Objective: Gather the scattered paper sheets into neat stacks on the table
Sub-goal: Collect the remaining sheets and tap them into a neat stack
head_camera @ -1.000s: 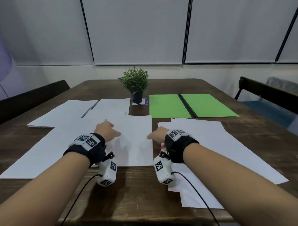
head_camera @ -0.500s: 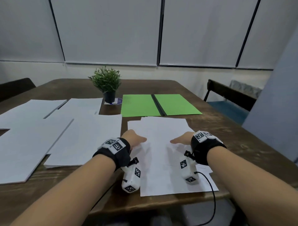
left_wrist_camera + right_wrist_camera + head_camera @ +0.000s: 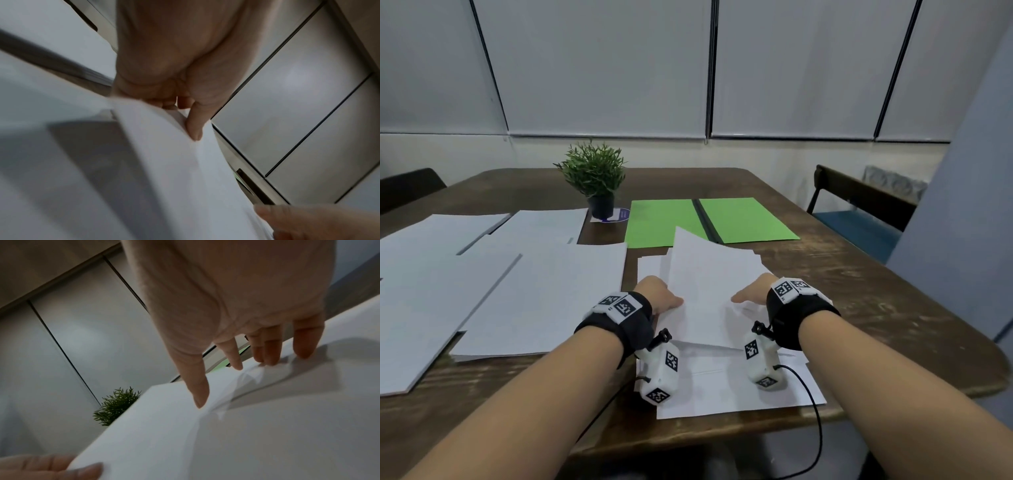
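Note:
Loose white sheets (image 3: 726, 387) lie in an untidy pile on the right part of the wooden table (image 3: 887, 308). Both hands hold the top sheets (image 3: 709, 281) by their side edges, tilted up off the pile. My left hand (image 3: 659, 298) pinches the left edge; in the left wrist view my left hand (image 3: 174, 73) has its thumb on top and its fingers curled under the sheets (image 3: 174, 170). My right hand (image 3: 751, 294) holds the right edge; in the right wrist view my right hand (image 3: 226, 305) presses its thumb on the creased sheets (image 3: 174, 426), fingers behind.
Larger white sheets (image 3: 544, 294) overlap across the left half of the table. An open green folder (image 3: 743, 219) lies behind the pile, with a small potted plant (image 3: 594, 178) to its left. A chair (image 3: 859, 205) stands at the right, and the table edge is close to me.
Both hands moved from the middle sheets to the right-hand pile, then took hold of the top sheets and raised them off it.

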Demonstrator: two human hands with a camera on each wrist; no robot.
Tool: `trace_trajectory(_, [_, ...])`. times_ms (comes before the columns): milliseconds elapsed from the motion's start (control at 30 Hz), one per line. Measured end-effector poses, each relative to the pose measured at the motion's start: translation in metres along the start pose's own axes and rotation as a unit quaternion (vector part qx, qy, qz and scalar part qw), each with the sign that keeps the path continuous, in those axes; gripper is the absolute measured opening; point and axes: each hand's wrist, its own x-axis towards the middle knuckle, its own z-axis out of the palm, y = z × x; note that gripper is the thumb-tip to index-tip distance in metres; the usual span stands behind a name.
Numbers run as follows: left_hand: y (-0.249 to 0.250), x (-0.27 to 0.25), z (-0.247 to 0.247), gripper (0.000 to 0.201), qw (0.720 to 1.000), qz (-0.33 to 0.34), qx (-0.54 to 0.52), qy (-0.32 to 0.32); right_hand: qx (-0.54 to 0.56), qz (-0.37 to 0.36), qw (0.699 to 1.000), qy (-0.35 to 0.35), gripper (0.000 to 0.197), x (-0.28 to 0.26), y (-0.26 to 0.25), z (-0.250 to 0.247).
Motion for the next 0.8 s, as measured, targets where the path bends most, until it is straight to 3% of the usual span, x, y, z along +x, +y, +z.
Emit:
trace_trajectory(67, [-0.003,0.001,-0.006,0.038,1.0,0.001,-0.006,0.013,0.0,0.008,1.0,0.0,0.069,-0.023,-0.002,-0.005])
trace_trajectory(167, [-0.014,0.008,-0.023,0.035,0.999,-0.006,-0.034,0.038,-0.004,0.014,1.0,0.003,0.049,-0.043,-0.003,-0.014])
trace_trajectory(233, [-0.023,0.009,-0.039,0.035,0.998,-0.018,-0.035,0.053,-0.024,0.022,0.999,-0.014,0.05,-0.052,-0.004,-0.018])
trace_trajectory(367, [-0.04,0.008,-0.07,0.038,0.994,-0.045,0.088,0.056,-0.094,0.018,0.995,-0.026,0.066,-0.065,-0.009,-0.019])
trace_trajectory(500, [-0.055,0.007,-0.077,0.048,0.974,-0.075,0.213,0.015,-0.136,0.013,0.99,-0.023,0.071,-0.073,-0.014,-0.021])
trace_trajectory(800, [-0.053,0.009,-0.086,0.056,0.957,-0.096,0.274,-0.016,-0.179,0.004,0.984,0.002,0.076,-0.076,-0.018,-0.023])
